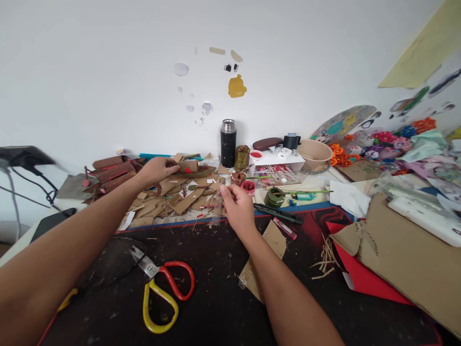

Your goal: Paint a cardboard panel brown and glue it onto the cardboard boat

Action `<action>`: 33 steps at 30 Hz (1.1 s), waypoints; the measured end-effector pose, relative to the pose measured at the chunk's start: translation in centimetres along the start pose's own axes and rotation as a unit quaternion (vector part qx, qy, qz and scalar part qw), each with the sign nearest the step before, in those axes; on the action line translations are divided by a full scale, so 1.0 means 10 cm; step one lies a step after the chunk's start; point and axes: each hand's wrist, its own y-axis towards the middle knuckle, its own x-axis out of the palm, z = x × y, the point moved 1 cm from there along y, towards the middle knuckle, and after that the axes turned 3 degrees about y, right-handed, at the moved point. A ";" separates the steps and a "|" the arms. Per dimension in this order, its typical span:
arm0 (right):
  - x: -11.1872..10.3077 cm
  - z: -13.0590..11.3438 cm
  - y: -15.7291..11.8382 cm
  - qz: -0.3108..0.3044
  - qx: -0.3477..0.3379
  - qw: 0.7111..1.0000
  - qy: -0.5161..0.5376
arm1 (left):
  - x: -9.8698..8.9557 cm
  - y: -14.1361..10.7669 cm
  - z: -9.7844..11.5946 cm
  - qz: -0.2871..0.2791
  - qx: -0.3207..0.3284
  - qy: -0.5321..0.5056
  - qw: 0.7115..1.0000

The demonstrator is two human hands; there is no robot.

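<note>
R hand (237, 209) pinches clear strip (216, 215), prob. plastic; cardboard scraps (189, 201), cutter (279, 214) nearby.

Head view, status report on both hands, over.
Left hand at the cardboard scraps, grip unclear. Right hand pinching a clear strip. Scissors on the table, apart from both hands.

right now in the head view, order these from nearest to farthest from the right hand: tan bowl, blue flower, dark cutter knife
1. Dark cutter knife: on the table, just right of the right hand.
2. Tan bowl: farther right and back, near the wall.
3. Blue flower: far right, well past the bowl.
</note>
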 end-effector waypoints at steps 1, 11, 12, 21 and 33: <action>0.00 0.00 0.00 -0.001 -0.001 1.000 -0.001 | 0.00 0.00 0.00 -0.005 0.002 0.007 1.000; 0.02 0.03 -0.01 -0.005 -0.014 0.999 -0.030 | -0.01 0.06 -0.05 0.023 0.044 0.060 0.997; 0.02 0.03 -0.01 -0.005 -0.015 0.999 -0.033 | -0.01 0.07 -0.06 0.027 0.048 0.061 0.997; 0.02 0.01 -0.02 -0.012 -0.017 0.999 -0.040 | -0.07 0.01 -0.06 0.070 0.062 0.052 0.994; 0.03 0.01 -0.03 -0.013 -0.012 0.999 -0.051 | -0.39 -0.72 0.00 0.128 0.005 -0.020 0.992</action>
